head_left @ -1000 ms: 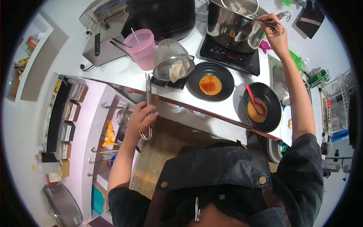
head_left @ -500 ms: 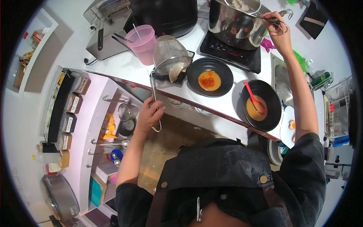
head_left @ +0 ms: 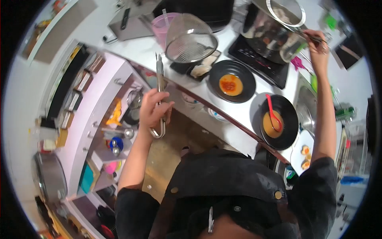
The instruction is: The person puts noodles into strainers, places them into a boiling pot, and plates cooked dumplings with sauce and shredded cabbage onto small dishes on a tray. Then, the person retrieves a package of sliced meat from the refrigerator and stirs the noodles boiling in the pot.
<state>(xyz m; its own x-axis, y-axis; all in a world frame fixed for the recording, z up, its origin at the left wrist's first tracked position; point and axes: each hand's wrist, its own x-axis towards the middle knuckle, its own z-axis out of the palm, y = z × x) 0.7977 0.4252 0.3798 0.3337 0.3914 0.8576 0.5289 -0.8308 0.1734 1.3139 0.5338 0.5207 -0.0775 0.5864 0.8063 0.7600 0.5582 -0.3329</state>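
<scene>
Pale food (head_left: 201, 70), at the mouth of the mesh strainer (head_left: 190, 34) half a second ago, now lies on the black tray (head_left: 180, 69) atop the surface (head_left: 243, 114). The left hand (head_left: 154, 108) clenches its grip around that strainer's handle (head_left: 160, 73); the right hand (head_left: 318, 51) grasps a second strainer (head_left: 303, 16) at the steel pot (head_left: 260, 34).

White counter (head_left: 240, 112), two black bowls (head_left: 249, 81), black induction cooker (head_left: 260, 68), pink container (head_left: 160, 32)

Polished, reflective metal is seen in the stockpot (head_left: 264, 40), fine wire mesh in the deep strainer (head_left: 191, 42), smooth metal in the long handle (head_left: 160, 73), translucent plastic in the pink pitcher (head_left: 160, 32), and matt, leather-like material in the apron (head_left: 223, 175).
</scene>
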